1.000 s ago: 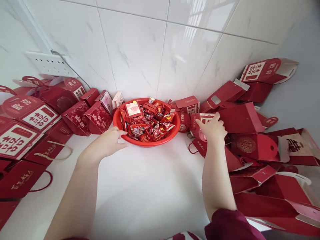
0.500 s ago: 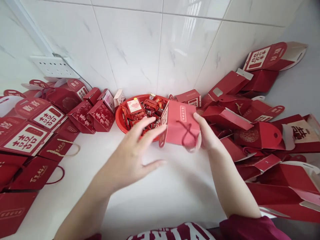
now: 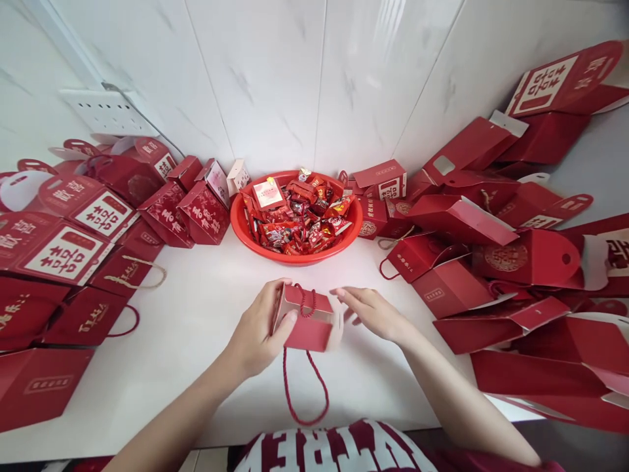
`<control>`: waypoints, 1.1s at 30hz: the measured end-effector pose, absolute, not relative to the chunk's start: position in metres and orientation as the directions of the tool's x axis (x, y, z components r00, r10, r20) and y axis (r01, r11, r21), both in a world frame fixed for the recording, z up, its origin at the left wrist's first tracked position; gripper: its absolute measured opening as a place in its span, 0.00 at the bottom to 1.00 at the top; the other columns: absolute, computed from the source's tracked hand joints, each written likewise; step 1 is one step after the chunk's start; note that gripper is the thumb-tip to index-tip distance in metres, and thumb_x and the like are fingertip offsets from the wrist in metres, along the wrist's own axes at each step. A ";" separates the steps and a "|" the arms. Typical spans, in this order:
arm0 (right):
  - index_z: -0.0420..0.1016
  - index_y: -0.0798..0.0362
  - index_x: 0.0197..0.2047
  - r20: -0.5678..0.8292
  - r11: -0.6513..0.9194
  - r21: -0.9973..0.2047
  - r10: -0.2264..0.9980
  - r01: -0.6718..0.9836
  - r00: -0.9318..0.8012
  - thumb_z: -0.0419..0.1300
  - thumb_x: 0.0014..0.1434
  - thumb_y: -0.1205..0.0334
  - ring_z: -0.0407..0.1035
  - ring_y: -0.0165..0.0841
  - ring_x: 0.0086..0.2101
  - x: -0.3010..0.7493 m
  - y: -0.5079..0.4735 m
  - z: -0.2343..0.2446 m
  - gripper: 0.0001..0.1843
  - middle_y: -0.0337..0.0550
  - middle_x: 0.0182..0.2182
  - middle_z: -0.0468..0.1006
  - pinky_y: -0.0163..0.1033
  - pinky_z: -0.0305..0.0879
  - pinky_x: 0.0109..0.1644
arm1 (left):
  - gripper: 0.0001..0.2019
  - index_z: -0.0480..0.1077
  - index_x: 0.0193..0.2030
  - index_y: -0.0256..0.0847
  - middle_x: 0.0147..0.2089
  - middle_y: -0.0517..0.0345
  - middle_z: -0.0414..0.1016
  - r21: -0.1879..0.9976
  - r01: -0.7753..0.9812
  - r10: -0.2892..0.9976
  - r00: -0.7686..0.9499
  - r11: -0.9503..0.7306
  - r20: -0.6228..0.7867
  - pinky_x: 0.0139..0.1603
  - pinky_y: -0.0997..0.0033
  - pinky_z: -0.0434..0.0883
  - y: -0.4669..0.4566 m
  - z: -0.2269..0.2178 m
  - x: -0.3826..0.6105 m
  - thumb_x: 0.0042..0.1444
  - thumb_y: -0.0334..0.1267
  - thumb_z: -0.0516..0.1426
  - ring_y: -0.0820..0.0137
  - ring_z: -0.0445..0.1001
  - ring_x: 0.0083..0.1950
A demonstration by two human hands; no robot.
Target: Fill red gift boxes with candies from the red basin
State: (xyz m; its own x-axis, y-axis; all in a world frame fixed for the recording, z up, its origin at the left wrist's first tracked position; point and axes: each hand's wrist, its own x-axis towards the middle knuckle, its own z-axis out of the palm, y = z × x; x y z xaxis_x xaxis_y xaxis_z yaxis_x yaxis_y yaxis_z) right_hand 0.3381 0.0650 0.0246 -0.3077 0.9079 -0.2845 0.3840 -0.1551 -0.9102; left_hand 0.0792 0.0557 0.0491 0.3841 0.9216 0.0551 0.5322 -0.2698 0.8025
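A small red gift box (image 3: pixel 307 331) with twisted cord handles is above the white tabletop, just in front of me. My left hand (image 3: pixel 263 328) grips its left side, thumb across the face turned up. One dark red cord loop (image 3: pixel 305 419) hangs from the box toward me; another lies over its top. At the box's right end is a pale flap (image 3: pixel 337 321), blurred by motion. My right hand (image 3: pixel 368 311) is beside that flap with fingers stretched out; whether they touch it I cannot tell. Behind the box stands a red basin (image 3: pixel 295 257) of wrapped candies (image 3: pixel 299 216).
Red boxes with white label panels (image 3: pixel 63 259) stand in rows on the left. On the right lies a loose pile of red boxes (image 3: pixel 501 259), several with flaps up. A power strip (image 3: pixel 105 111) with a cord is against the tiled wall (image 3: pixel 265 85).
The gift box has come down and toward me, away from the basin. My left hand has taken hold of it, and my right hand has let go, staying at its right end.
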 end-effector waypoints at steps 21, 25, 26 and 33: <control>0.74 0.55 0.59 0.259 0.660 -0.572 0.708 0.487 -0.657 0.48 0.72 0.61 0.66 0.37 0.62 0.299 0.069 0.070 0.19 0.48 0.64 0.70 0.44 0.64 0.65 | 0.23 0.59 0.64 0.40 0.63 0.44 0.67 0.924 0.189 0.898 0.363 -0.333 0.249 0.65 0.54 0.63 0.078 -0.016 0.076 0.65 0.46 0.53 0.54 0.67 0.63; 0.68 0.54 0.65 0.137 0.514 -0.564 0.830 0.647 -0.540 0.52 0.70 0.60 0.71 0.42 0.57 0.294 0.073 0.073 0.22 0.50 0.59 0.74 0.50 0.69 0.60 | 0.29 0.61 0.66 0.39 0.65 0.43 0.66 0.967 0.052 0.914 0.343 -0.250 0.218 0.68 0.52 0.61 0.079 -0.027 0.077 0.65 0.55 0.52 0.51 0.65 0.65; 0.68 0.54 0.64 0.095 0.498 -0.527 0.840 0.688 -0.535 0.54 0.69 0.60 0.73 0.43 0.54 0.294 0.074 0.074 0.22 0.51 0.57 0.77 0.52 0.71 0.56 | 0.31 0.62 0.66 0.39 0.64 0.42 0.67 0.978 -0.009 0.922 0.333 -0.208 0.199 0.67 0.52 0.62 0.079 -0.030 0.078 0.65 0.58 0.50 0.51 0.66 0.65; 0.69 0.51 0.63 0.020 0.494 -0.444 0.839 0.747 -0.543 0.65 0.60 0.54 0.74 0.47 0.51 0.299 0.075 0.077 0.29 0.49 0.53 0.79 0.51 0.69 0.53 | 0.33 0.60 0.67 0.41 0.57 0.43 0.74 0.940 -0.340 0.978 0.203 0.024 0.049 0.58 0.52 0.71 0.071 -0.031 0.092 0.66 0.62 0.43 0.53 0.74 0.58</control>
